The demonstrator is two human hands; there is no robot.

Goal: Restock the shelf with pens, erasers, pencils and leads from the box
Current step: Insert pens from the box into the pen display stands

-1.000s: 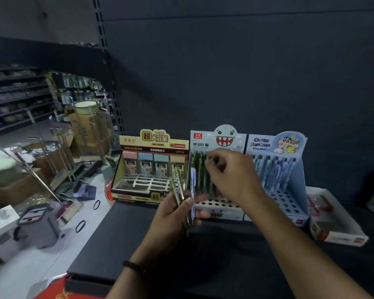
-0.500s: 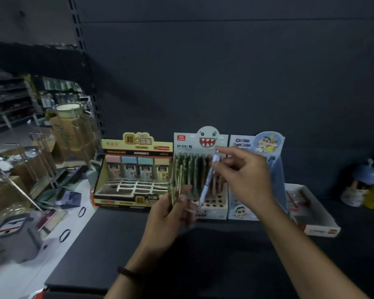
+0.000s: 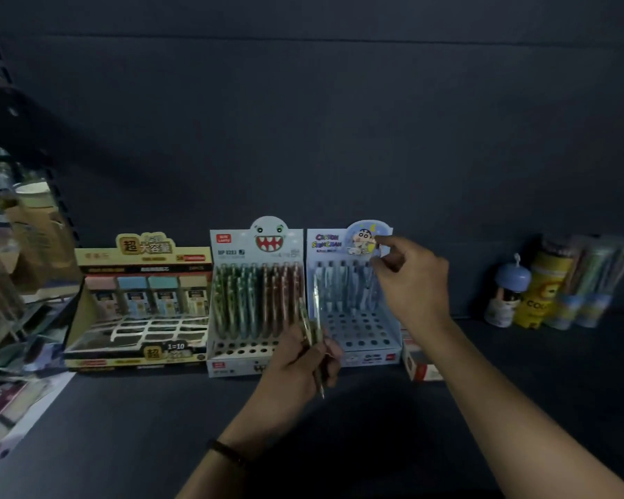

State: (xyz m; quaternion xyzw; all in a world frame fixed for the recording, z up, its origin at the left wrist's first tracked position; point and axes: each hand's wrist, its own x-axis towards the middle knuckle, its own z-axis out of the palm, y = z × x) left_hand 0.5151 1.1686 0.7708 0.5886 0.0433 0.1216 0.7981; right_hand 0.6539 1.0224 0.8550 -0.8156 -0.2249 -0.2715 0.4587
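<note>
At eight o'clock in the view the yellow lead display [image 3: 141,300] stands on the shelf [image 3: 159,426]. At its three o'clock is the monster-face pen display [image 3: 256,293], its back rows full. Below that display's five o'clock corner, the left hand [image 3: 299,361] grips a bundle of pens [image 3: 312,325], fingers curled round them.

Half a second ago the right hand [image 3: 411,282] held the pale blue pen [image 3: 371,279] over the monster-face display. It has now carried it right to the cartoon pen display [image 3: 350,318]. Thumb and forefinger pinch the pen's top end at that display's one o'clock, the other fingers loosely curled. The pen looks bound for the back row, its matching stand. Many front holes remain unfilled, and the bundle is not yet placed.
</note>
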